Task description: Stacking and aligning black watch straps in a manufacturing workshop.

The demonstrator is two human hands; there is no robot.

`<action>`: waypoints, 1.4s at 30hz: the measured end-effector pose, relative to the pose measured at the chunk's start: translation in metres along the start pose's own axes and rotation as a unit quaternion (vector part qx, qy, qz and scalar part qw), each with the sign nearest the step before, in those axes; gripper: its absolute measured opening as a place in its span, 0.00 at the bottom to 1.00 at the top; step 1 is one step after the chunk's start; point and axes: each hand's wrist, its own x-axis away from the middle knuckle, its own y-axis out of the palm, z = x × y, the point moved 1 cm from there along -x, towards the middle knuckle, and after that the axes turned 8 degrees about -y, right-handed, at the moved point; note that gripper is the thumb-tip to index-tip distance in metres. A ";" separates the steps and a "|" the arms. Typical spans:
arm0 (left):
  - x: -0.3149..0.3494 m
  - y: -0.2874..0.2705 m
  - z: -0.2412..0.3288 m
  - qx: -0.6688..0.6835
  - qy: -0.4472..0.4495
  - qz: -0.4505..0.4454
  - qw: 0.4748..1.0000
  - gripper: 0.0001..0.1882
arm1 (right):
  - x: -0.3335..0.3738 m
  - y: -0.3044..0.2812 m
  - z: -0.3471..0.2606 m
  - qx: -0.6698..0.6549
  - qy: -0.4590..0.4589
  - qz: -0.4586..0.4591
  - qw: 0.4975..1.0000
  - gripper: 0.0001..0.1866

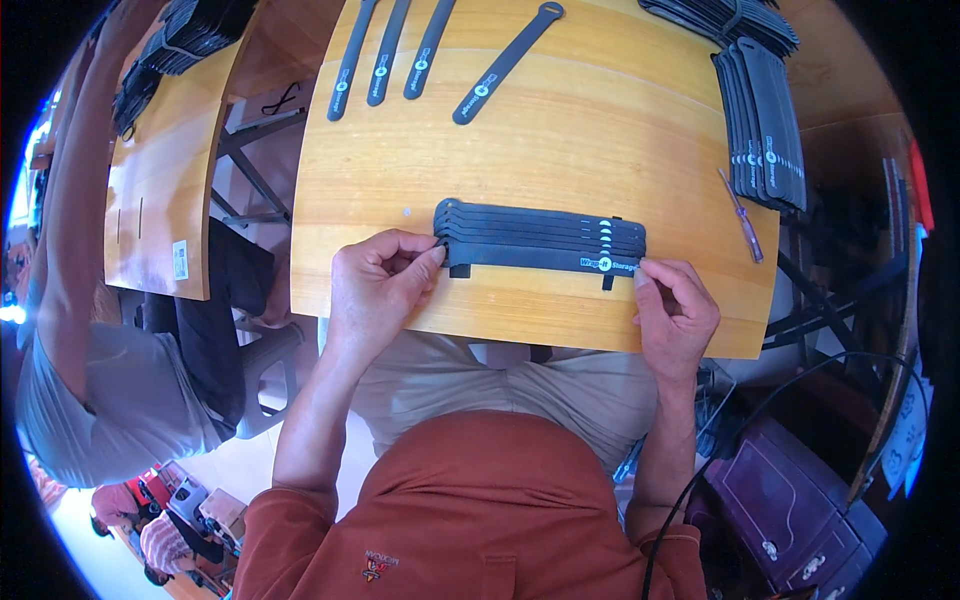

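Between both hands [385,285], five black straps [540,238]

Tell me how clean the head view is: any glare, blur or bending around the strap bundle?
Head view: the flat bundle of black straps between left hand and right hand is sharp and evenly lit; the glossy yellow wooden table shows soft sheen, its edges bowed by the fisheye; the far left rim is blown out bright, corners black.

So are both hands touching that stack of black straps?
Yes, the left hand pinches one end of the stack of black straps and the right hand the other.
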 end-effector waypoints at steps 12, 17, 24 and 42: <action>0.000 0.002 -0.003 0.020 -0.003 0.009 1.000 0.05 | 0.001 0.001 -0.001 0.000 0.008 0.005 1.000 0.07; 0.001 0.002 0.000 0.018 -0.009 0.007 1.000 0.05 | 0.001 0.001 -0.002 0.027 -0.013 -0.001 1.000 0.07; 0.001 0.003 -0.001 0.018 -0.002 0.013 1.000 0.06 | 0.001 0.002 -0.002 0.035 -0.020 -0.003 0.999 0.07; 0.001 0.004 0.003 -0.002 -0.012 0.025 1.000 0.05 | -0.001 0.001 -0.006 0.063 -0.041 -0.001 0.997 0.07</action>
